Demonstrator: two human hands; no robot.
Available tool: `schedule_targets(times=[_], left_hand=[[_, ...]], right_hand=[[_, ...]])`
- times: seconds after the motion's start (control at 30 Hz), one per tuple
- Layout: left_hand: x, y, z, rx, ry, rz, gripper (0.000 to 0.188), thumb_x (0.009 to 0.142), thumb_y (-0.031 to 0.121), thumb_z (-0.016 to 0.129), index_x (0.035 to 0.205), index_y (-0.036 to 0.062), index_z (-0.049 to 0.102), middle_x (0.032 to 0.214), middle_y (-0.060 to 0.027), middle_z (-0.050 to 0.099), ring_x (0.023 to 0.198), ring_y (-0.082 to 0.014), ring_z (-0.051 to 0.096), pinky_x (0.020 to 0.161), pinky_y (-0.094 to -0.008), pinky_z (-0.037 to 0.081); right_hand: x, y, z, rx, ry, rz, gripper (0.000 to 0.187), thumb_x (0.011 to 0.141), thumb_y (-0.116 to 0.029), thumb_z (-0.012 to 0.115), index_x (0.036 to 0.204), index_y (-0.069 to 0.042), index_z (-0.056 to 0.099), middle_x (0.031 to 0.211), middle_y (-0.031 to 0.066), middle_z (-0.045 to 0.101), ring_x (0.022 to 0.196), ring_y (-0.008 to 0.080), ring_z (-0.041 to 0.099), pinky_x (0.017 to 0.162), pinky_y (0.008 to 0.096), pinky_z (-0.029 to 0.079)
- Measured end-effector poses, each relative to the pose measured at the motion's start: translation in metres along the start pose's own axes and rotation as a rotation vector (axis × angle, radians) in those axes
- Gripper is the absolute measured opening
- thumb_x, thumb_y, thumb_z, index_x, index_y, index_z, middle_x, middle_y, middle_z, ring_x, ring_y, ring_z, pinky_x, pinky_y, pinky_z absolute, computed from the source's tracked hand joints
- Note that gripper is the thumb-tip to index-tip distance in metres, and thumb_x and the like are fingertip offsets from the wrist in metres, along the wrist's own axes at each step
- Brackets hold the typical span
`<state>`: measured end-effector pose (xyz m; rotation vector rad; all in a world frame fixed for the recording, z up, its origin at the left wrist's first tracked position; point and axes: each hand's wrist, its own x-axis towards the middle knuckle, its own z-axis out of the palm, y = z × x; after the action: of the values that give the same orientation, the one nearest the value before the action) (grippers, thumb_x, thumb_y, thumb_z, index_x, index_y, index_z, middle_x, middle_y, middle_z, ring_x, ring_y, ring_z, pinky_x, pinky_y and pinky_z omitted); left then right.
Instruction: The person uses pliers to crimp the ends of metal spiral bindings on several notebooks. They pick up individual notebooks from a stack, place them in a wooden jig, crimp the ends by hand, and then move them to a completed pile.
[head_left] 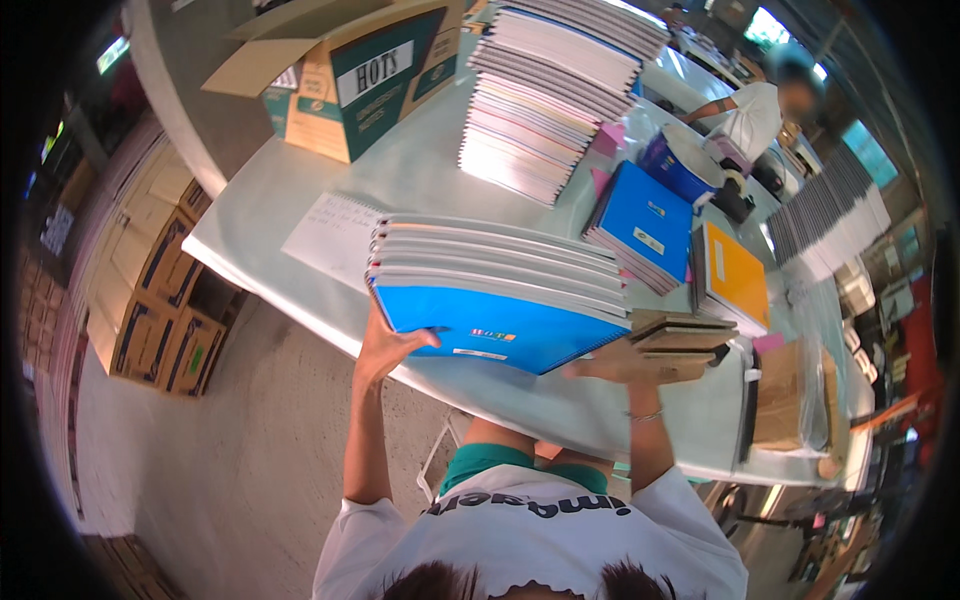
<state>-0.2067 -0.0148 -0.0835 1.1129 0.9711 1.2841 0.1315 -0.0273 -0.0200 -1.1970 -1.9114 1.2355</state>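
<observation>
A stack of spiral notebooks (500, 318) with a blue front cover stands tilted on its edge in front of me, its white page edges facing up. My left hand (388, 345) grips the stack's left end, thumb on the blue cover and fingers hidden behind. At the lower right corner, my right hand (630, 364) reaches in with fingers stretched out flat, slightly blurred, at or against the notebooks. Just behind the right hand lie some brown boards or blocks (680, 332). A handwritten sheet (330, 235) lies on the table behind the stack's left end.
On the pale table (270, 215) stand an open carton (375, 85), a tall notebook pile (545, 110), blue notebooks (645, 225), an orange notebook pile (735, 275), a blue tub (685, 165) and a brown box (795, 400). Cartons (150, 330) sit on the floor left. A person (755, 120) works far right.
</observation>
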Motion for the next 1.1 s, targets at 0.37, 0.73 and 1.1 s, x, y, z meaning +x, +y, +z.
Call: schedule_targets(times=[0.37,0.73,1.1], left_hand=[[0.002,-0.012,-0.011,-0.112,-0.033,0.092,0.078,0.063,0.005,0.086,0.128,-0.0036,0.043,0.110,-0.0149,0.060,0.098,-0.0279,0.064,0.081,-0.0443,0.059],[-0.006,-0.025,-0.030,0.491,-0.195,-0.044,0.080,0.062,0.019,0.092,0.126,-0.0009,0.047,0.117,-0.0140,0.060,0.105,-0.0233,0.059,0.083,-0.0372,0.054],[0.012,0.007,-0.009,0.265,-0.107,-0.033,0.082,0.062,0.010,0.085,0.135,0.0039,0.047,0.119,-0.0118,0.059,0.105,-0.0251,0.056,0.092,-0.0384,0.045]], right_hand=[[0.034,-0.166,-0.018,-0.873,-0.053,-0.395,0.106,0.063,-0.054,0.079,0.145,-0.005,0.034,0.140,0.0178,0.038,0.134,0.0337,0.034,0.110,0.0434,0.031],[0.061,-0.165,-0.016,-0.695,-0.106,-0.239,0.054,0.068,-0.034,0.072,0.109,-0.001,0.060,0.097,0.0183,0.064,0.092,0.0315,0.063,0.079,0.0400,0.050],[0.046,-0.136,-0.096,-0.316,-0.022,-0.120,0.069,0.062,-0.043,0.080,0.113,0.001,0.065,0.090,0.0167,0.070,0.077,0.0243,0.069,0.066,0.0328,0.052]])
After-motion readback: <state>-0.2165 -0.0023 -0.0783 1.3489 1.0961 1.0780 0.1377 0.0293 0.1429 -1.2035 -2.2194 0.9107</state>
